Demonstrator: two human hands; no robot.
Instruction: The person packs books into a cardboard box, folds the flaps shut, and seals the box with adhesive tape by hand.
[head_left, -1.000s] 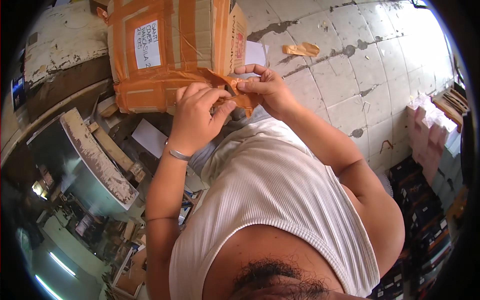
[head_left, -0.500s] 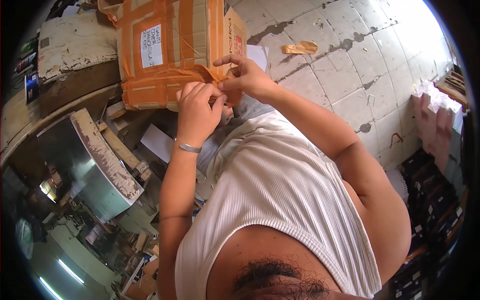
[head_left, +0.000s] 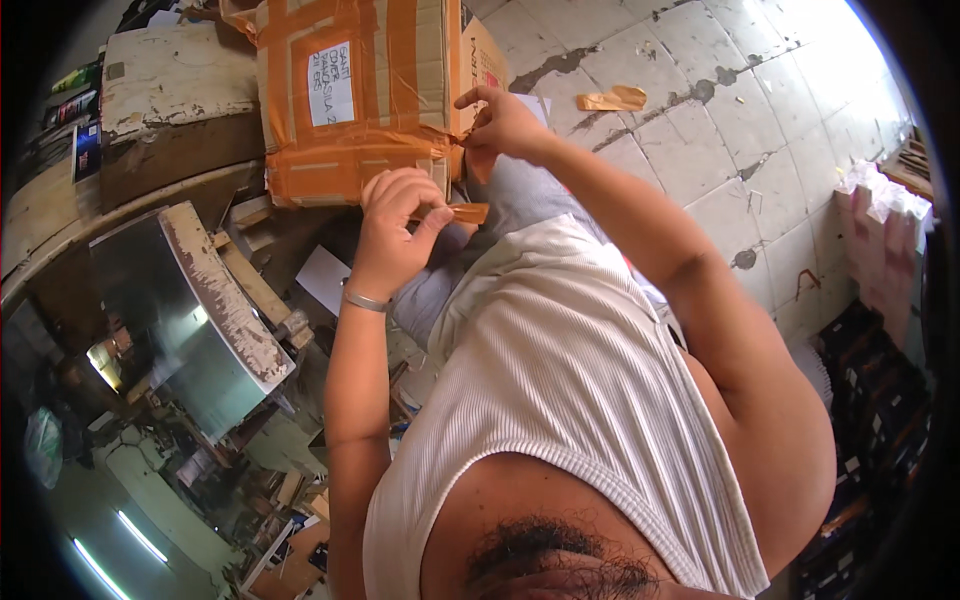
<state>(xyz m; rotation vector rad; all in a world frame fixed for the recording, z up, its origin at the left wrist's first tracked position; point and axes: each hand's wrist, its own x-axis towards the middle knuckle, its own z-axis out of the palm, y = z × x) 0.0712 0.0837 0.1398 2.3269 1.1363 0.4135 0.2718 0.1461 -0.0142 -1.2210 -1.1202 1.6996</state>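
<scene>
A large cardboard box (head_left: 390,75), wrapped in bands of orange-brown packing tape (head_left: 340,172) and bearing a white handwritten label (head_left: 331,84), stands in front of me. Just below its near edge, my left hand (head_left: 402,222) pinches a short strip of the same tape (head_left: 470,213), which sticks out past the thumb to the right. At the box's near right corner is my right hand (head_left: 508,124), index finger stretched out. Its thumb and other fingers close on a loose flap of tape (head_left: 481,163) hanging by that corner.
A worn bench top (head_left: 165,90) lies left of the box, and a paint-chipped panel (head_left: 225,300) is below it. On the cracked tile floor (head_left: 690,160) lies a scrap of tape (head_left: 612,98). Pink wrapped stacks (head_left: 885,240) and dark stacked items (head_left: 865,400) stand at the right.
My hands, close together at the box's edge before, have drawn apart. A strip of tape now shows free of the box in my left hand. The view has shifted slightly.
</scene>
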